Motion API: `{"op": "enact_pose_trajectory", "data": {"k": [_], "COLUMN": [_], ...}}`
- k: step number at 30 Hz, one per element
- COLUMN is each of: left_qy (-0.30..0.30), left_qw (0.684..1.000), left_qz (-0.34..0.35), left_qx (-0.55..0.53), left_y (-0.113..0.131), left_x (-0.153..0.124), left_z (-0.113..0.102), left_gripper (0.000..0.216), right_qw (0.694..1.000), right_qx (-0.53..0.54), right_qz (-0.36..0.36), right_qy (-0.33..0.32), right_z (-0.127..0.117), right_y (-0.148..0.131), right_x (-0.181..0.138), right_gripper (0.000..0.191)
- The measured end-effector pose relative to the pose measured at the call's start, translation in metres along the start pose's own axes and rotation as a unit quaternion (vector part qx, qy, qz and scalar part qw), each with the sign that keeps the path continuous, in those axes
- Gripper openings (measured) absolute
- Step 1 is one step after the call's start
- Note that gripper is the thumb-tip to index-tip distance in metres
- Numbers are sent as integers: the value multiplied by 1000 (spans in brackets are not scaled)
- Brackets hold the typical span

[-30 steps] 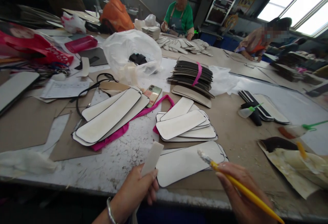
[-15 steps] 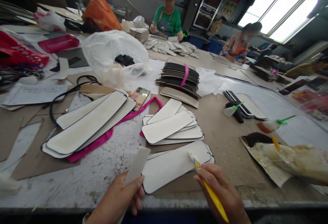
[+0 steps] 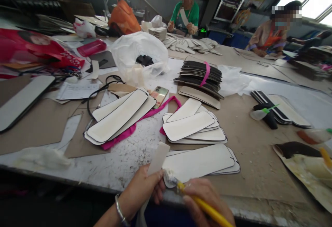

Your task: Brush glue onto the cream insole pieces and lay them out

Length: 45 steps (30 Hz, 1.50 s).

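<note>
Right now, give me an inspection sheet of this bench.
Surface: worktable scuffed, speckled with white flecks.
Job's things: white strip and yellow-handled brush meet above the table edge; white panels lie just beyond.
Clutter: plastic bag, phone, banded dark stack, pink ribbon.
Grips: left hand shut on the white strip; right hand shut on the yellow-handled brush.
Cables: black cord looped beside the long panels.
Surroundings: person in green and a second person work at the far side.

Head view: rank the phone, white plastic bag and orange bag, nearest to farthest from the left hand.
1. phone, mid-table, beyond the left hand.
2. white plastic bag, behind the phone.
3. orange bag, far back left.
</note>
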State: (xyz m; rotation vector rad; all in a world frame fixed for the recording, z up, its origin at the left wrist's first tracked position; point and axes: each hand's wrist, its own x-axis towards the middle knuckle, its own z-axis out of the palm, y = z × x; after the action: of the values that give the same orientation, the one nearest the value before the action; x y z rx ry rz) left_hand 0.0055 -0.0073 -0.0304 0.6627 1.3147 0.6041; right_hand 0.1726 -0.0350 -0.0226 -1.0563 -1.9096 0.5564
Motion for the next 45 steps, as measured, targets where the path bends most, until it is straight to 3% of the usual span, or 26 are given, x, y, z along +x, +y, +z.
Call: {"op": "enact_pose_trajectory", "data": {"k": [5,7,11,14,19,21,24,28,35,41,43,45], "left_qy": [-2,-3,-7,-1,63,73,30,-35,-23,-19,-3,10], "left_qw": [1000,1000,1000,1000,997,993,994,993,983,979,979,978], "left_qz": [1,1,-1,3,52,88,104,70,58,67,75,87], "left_qx": [-6,-9,-12,-7,9,1,-28,-83,-171,-191,-192,-190], "left_y": [-1,-2,-4,-4,-6,-7,-8,-6,10,11,10,9], "left_x": [-2,-1,1,3,-3,-8,-14,-17,-31,-31,-30,-30], "left_z": [-2,-2,-2,-2,-5,-7,-8,-3,14,32,35,37], "left_gripper": [27,26,23,24,19,22,33,43,30,32,32,30], "right_qw": [965,951,956,956,960,966,967,939,906,824,824,844], "right_qx": [70,76,45,53,-11,10,67,148,245,435,430,369], "right_qz": [244,291,275,278,261,243,244,308,345,360,359,369], "right_qy": [66,67,93,75,101,82,32,26,32,54,82,127], "right_z": [-10,-8,-4,-4,-24,-34,-34,-11,16,31,28,20], "right_y": [7,9,5,2,7,10,10,-2,-8,-13,-13,-10], "right_x": [5,6,9,13,16,16,18,22,21,16,17,18], "right_gripper": [9,13,14,18,22,25,31,33,29,27,27,27]}}
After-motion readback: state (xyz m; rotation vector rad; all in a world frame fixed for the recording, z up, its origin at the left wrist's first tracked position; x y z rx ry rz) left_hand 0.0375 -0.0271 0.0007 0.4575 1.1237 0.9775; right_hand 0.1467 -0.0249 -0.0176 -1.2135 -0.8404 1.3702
